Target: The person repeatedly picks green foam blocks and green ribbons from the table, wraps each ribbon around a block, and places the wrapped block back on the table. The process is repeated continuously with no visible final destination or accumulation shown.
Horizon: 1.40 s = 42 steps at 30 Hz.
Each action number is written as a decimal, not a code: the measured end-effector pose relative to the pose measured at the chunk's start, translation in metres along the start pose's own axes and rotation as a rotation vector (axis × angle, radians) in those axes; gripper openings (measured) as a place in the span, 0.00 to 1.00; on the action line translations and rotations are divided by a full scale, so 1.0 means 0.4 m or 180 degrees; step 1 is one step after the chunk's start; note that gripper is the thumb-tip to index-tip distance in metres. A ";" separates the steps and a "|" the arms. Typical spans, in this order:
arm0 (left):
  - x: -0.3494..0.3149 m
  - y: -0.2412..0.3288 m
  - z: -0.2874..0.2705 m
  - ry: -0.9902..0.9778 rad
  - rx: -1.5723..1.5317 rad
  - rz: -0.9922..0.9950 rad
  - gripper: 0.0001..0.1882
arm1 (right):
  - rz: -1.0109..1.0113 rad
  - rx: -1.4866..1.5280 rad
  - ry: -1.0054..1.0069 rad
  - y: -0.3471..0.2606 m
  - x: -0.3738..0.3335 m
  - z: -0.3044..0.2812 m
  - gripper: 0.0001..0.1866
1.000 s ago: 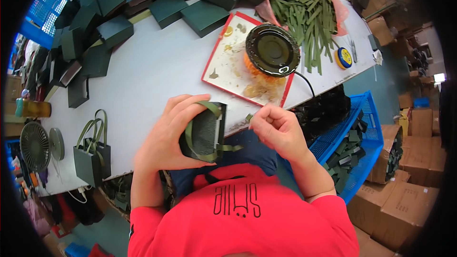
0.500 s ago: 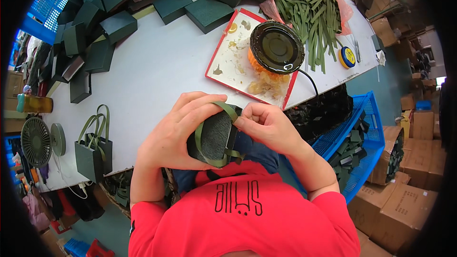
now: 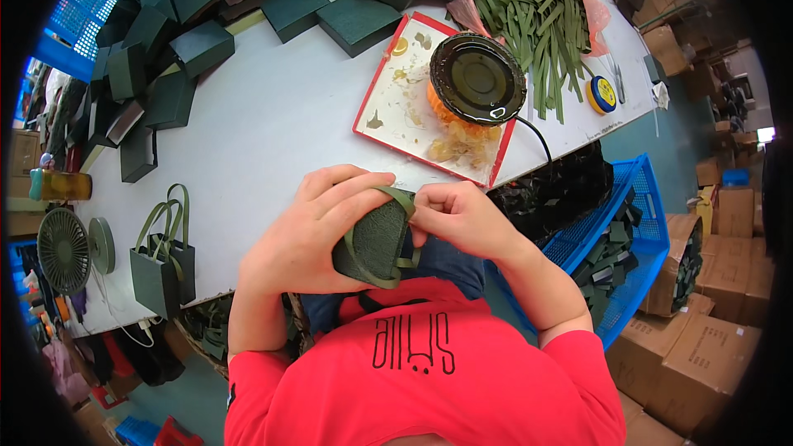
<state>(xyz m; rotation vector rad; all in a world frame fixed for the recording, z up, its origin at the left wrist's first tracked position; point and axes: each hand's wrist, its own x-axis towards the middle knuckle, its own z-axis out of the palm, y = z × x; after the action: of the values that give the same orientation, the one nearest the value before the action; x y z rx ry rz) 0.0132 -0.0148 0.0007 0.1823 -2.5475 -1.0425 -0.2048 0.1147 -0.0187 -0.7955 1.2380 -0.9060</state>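
Observation:
My left hand [image 3: 310, 227] is wrapped round a small dark green gift bag [image 3: 374, 239], tilted on its side at the table's near edge. An olive-green ribbon handle [image 3: 350, 252] loops along the face of the bag. At the bag's right edge, my right hand [image 3: 454, 213] is closed in a pinch on the end of a ribbon near the opening; the fingertips partly hide it. Two finished-looking green bags [image 3: 161, 272] with ribbon handles stand upright at the table's left edge.
Green boxes [image 3: 204, 48] lie heaped at the far left. A round black glue pot [image 3: 477, 78] stands on a red-rimmed white tray [image 3: 387, 62], its cord running right. Green ribbon strips [image 3: 533, 25] spill from a pink plastic bag. A blue crate [image 3: 652, 231] sits right; a fan [image 3: 64, 250] left.
The bag has turned slightly and shifted a little to the right in my left hand. My right fingers have curled further in at its edge.

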 end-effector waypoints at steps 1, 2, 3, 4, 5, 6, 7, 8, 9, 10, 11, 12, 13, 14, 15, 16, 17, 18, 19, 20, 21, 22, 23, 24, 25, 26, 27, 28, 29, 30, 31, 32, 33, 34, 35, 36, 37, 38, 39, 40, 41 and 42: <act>-0.003 -0.004 -0.001 0.0071 -0.0077 0.0001 0.44 | 0.0012 0.0129 0.0143 -0.010 -0.007 0.001 0.12; -0.006 -0.008 -0.001 0.0138 -0.0083 0.0019 0.46 | 0.0024 0.0256 0.0282 -0.020 -0.015 0.001 0.12; -0.008 -0.012 -0.001 0.0206 -0.0087 0.0037 0.48 | 0.0035 0.0382 0.0419 -0.024 -0.021 0.000 0.13; -0.009 -0.014 -0.001 0.0275 -0.0092 0.0054 0.50 | -0.0073 0.0363 0.0538 -0.019 -0.026 -0.005 0.14; -0.009 -0.014 -0.003 0.0270 -0.0089 0.0035 0.51 | -0.0180 0.0348 0.0655 -0.009 -0.033 -0.009 0.16; -0.009 -0.015 -0.005 0.0266 -0.0087 0.0016 0.51 | -0.0287 0.0332 0.0773 0.001 -0.036 -0.010 0.18; -0.009 -0.015 -0.007 0.0262 -0.0085 -0.0003 0.52 | -0.0427 0.0157 0.0873 0.013 -0.037 -0.008 0.18; -0.009 -0.015 -0.006 0.0279 -0.0112 -0.0010 0.52 | -0.0487 0.0186 0.0895 0.019 -0.039 -0.008 0.16; -0.010 -0.015 -0.005 0.0297 -0.0140 -0.0017 0.53 | -0.0547 0.0214 0.0916 0.024 -0.042 -0.009 0.15; -0.012 -0.014 -0.004 0.0316 -0.0167 -0.0025 0.53 | -0.0606 0.0242 0.0937 0.029 -0.043 -0.008 0.14; -0.011 -0.015 -0.004 0.0311 -0.0158 -0.0014 0.53 | -0.0794 0.0299 0.1083 0.035 -0.040 -0.002 0.13; -0.010 -0.016 -0.004 0.0307 -0.0149 -0.0003 0.53 | -0.0982 0.0354 0.1227 0.042 -0.032 0.010 0.11; -0.010 -0.017 -0.004 0.0303 -0.0139 0.0007 0.54 | -0.1170 0.0410 0.1369 0.045 -0.027 0.021 0.10; -0.011 -0.016 -0.007 0.0283 -0.0129 0.0001 0.54 | -0.1240 0.0457 0.1528 0.041 -0.023 0.031 0.09; -0.012 -0.015 -0.010 0.0263 -0.0119 -0.0004 0.53 | -0.1309 0.0504 0.1687 0.034 -0.021 0.041 0.08; -0.012 -0.015 -0.012 0.0243 -0.0108 -0.0010 0.53 | -0.1378 0.0551 0.1845 0.030 -0.020 0.049 0.07; -0.015 -0.013 -0.014 0.0221 -0.0109 -0.0027 0.53 | -0.1387 0.0546 0.1826 0.030 -0.016 0.056 0.07; -0.016 -0.012 -0.015 0.0199 -0.0111 -0.0045 0.52 | -0.1396 0.0541 0.1807 0.031 -0.014 0.063 0.07; -0.018 -0.011 -0.016 0.0177 -0.0113 -0.0063 0.51 | -0.1404 0.0537 0.1788 0.032 -0.010 0.069 0.07; -0.018 -0.011 -0.014 0.0184 -0.0122 -0.0036 0.50 | -0.1065 0.0264 0.1516 0.032 -0.014 0.068 0.07; -0.018 -0.011 -0.011 0.0190 -0.0132 -0.0008 0.49 | -0.0726 -0.0009 0.1242 0.033 -0.019 0.063 0.07; -0.018 -0.010 -0.010 0.0196 -0.0142 0.0020 0.48 | -0.0388 -0.0279 0.0967 0.033 -0.021 0.061 0.07; -0.017 -0.008 -0.009 0.0185 -0.0092 0.0050 0.48 | -0.0589 -0.0472 0.0946 0.047 -0.008 0.064 0.07; -0.017 -0.006 -0.008 0.0173 -0.0043 0.0081 0.47 | -0.0747 -0.0489 0.0921 0.059 0.000 0.059 0.07; -0.016 -0.003 -0.007 0.0160 0.0004 0.0113 0.46 | -0.0904 -0.0505 0.0898 0.070 0.009 0.055 0.07; -0.014 -0.003 -0.004 0.0159 0.0050 0.0132 0.46 | -0.1067 -0.0520 0.0883 0.074 0.014 0.051 0.07; -0.011 -0.003 0.000 0.0156 0.0094 0.0152 0.46 | -0.0980 -0.0244 0.0793 0.072 0.018 0.051 0.07; -0.009 -0.004 0.002 0.0152 0.0138 0.0174 0.46 | -0.0892 0.0032 0.0705 0.069 0.022 0.052 0.06; -0.011 -0.007 0.003 0.0196 0.0117 0.0120 0.46 | -0.0780 0.0267 0.0706 0.058 0.019 0.053 0.06; -0.017 -0.011 0.002 0.0240 0.0096 0.0066 0.46 | -0.0669 0.0504 0.0719 0.047 0.016 0.054 0.06; -0.020 -0.014 0.000 0.0284 0.0077 0.0014 0.46 | -0.0535 0.0704 0.0820 0.023 0.003 0.056 0.05; -0.024 -0.015 -0.003 0.0270 0.0059 -0.0021 0.46 | -0.0394 0.0911 0.0915 0.009 -0.005 0.059 0.05; -0.028 -0.015 -0.006 0.0259 0.0044 -0.0057 0.47 | -0.0851 0.1305 0.1221 0.027 0.000 0.052 0.04; -0.029 -0.014 -0.008 0.0254 0.0034 -0.0095 0.47 | -0.1157 0.1643 0.1291 0.035 -0.003 0.037 0.04; -0.035 -0.015 -0.008 0.0203 0.0002 -0.0127 0.48 | -0.1368 0.2002 0.1229 0.025 -0.013 0.033 0.04; -0.044 -0.014 -0.015 0.0167 0.0013 -0.0188 0.49 | -0.1576 0.2378 0.1109 0.010 -0.021 0.032 0.04; -0.054 -0.013 -0.020 0.0142 0.0028 -0.0258 0.50 | -0.1875 0.2594 0.0547 0.008 -0.037 0.017 0.05; -0.061 -0.021 -0.020 0.0222 0.0031 -0.0203 0.51 | -0.2161 0.2832 -0.0062 0.007 -0.050 0.006 0.06; -0.073 -0.033 -0.013 0.0330 0.0096 -0.0225 0.52 | -0.2224 0.2795 -0.0238 -0.005 -0.067 0.010 0.08; -0.083 -0.044 -0.013 0.0427 0.0162 -0.0240 0.53 | -0.2294 0.2768 -0.0403 -0.016 -0.089 0.017 0.10; -0.088 -0.046 -0.022 0.0461 0.0344 -0.0417 0.53 | -0.2382 0.2512 -0.0512 -0.019 -0.100 0.023 0.12; -0.092 -0.044 -0.030 0.0492 0.0539 -0.0596 0.52 | -0.2494 0.2266 -0.0634 -0.014 -0.101 0.023 0.13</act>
<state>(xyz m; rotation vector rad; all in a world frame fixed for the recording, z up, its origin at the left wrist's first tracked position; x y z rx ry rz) 0.0513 -0.0254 -0.0147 0.5352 -2.5121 -0.8395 -0.2001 0.1490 0.0050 -0.7516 0.3281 -1.7212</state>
